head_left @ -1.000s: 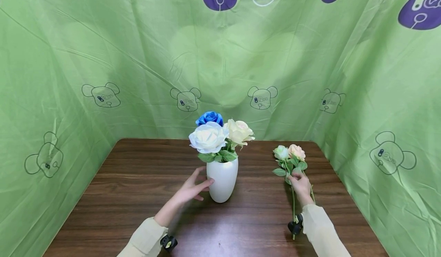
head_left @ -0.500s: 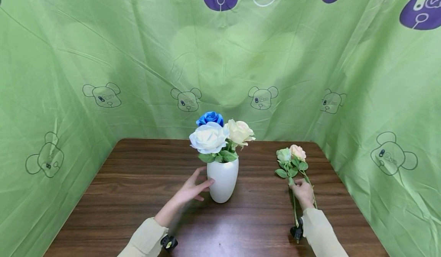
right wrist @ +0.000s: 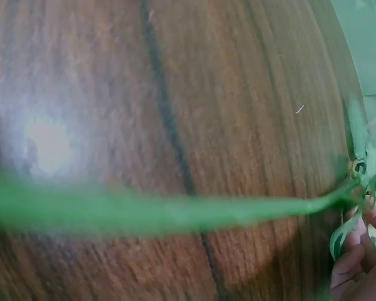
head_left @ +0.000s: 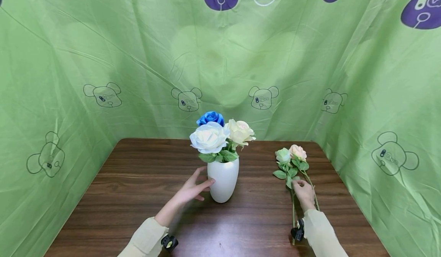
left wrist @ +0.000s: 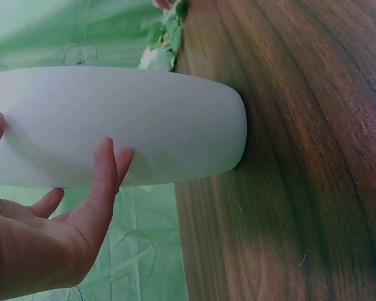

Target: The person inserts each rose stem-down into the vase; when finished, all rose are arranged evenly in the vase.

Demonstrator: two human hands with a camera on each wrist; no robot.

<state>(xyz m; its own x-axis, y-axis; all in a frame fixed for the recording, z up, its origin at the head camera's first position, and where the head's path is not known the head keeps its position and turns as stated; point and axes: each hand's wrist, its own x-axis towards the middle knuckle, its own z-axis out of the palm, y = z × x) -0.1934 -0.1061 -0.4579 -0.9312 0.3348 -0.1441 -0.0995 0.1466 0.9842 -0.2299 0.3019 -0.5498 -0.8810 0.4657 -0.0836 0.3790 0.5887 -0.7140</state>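
Observation:
A white vase (head_left: pixel 224 181) stands upright on the table, with a blue rose (head_left: pixel 210 118), a bluish-white rose (head_left: pixel 209 137) and a cream rose (head_left: pixel 239 132) in it. My left hand (head_left: pixel 191 188) touches its left side, fingers spread; the left wrist view has the fingertips against the vase wall (left wrist: pixel 138 113). At the right, my right hand (head_left: pixel 304 194) pinches the stem of a pale green rose (head_left: pixel 283 155) just below its leaves. That stem (right wrist: pixel 175 212) crosses the right wrist view, blurred. Beside it lies a pink rose (head_left: pixel 298 152), its stem partly behind the hand.
The brown wooden table (head_left: pixel 144 161) has rounded far corners. Green printed cloth (head_left: pixel 220 65) surrounds it at the back and both sides. Each wrist carries a small black camera (head_left: pixel 169 243).
My right hand has drawn slightly nearer to me, and the pale green rose has shifted and turned a little. The left hand and the vase have stayed in place.

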